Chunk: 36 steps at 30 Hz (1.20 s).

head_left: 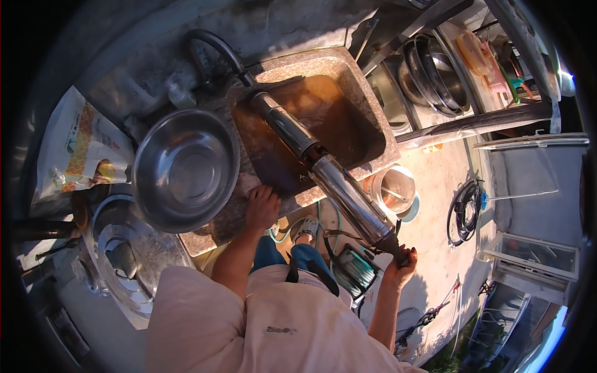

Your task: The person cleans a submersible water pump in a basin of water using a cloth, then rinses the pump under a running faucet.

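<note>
A long, shiny metal cylinder, which looks like a submersible pump (348,196), slants across the stone sink (373,112). Its far end lies over the brown, cloudy water (323,93), close to the tap (217,43). My right hand (404,264) is closed round the dark, narrower near end, beyond the sink's front edge. At the sink's front left corner, my left hand (263,204) has its fingers bent and close together on the rim. A small pale lump (247,184) sits at those fingertips; I cannot make out what it is.
Left of the sink rests a wide steel basin (189,171), near a printed plastic sack (84,146). Metal bowls (435,74) fill a rack at the right. A bucket (392,189), a green hose reel (354,270) and a coiled black hose (465,211) are on the floor.
</note>
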### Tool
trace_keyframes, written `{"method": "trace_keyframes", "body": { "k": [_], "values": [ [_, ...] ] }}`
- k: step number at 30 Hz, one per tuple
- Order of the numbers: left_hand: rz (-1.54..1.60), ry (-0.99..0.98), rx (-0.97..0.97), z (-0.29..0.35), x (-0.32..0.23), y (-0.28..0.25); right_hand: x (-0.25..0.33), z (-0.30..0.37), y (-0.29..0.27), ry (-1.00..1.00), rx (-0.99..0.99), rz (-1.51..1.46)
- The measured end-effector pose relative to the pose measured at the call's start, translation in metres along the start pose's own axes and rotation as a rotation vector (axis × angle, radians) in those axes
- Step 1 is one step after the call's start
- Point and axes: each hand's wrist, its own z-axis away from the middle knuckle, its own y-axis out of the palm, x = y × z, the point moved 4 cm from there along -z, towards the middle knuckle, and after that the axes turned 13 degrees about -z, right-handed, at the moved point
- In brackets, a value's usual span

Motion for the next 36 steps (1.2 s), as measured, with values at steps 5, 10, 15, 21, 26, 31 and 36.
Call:
{"method": "trace_keyframes", "body": {
  "k": [5, 10, 15, 21, 26, 31, 36],
  "values": [
    [-0.003, 0.029, -0.033, -0.004, -0.005, -0.003, -0.012, 0.017, -0.027, -0.016, -0.078, -0.028],
    [-0.070, 0.051, -0.028, -0.004, -0.004, -0.004, -0.032, 0.043, -0.034, -0.009, -0.135, -0.045],
    [-0.041, 0.063, 0.046, -0.006, -0.007, -0.001, -0.040, 0.065, -0.035, -0.017, -0.110, -0.068],
    [-0.104, 0.056, 0.086, -0.004, -0.009, 0.002, -0.041, 0.075, -0.040, -0.085, 0.007, -0.012],
    [-0.148, 0.033, 0.122, -0.002, -0.005, 0.006, -0.033, 0.086, -0.030, 0.013, 0.116, 0.323],
    [-0.140, 0.039, 0.093, -0.006, -0.004, 0.005, -0.009, 0.055, -0.054, 0.088, 0.118, 0.552],
    [-0.054, 0.002, 0.143, -0.010, -0.003, 0.004, 0.011, -0.024, 0.025, -0.112, 0.102, 1.023]
  ]
}}
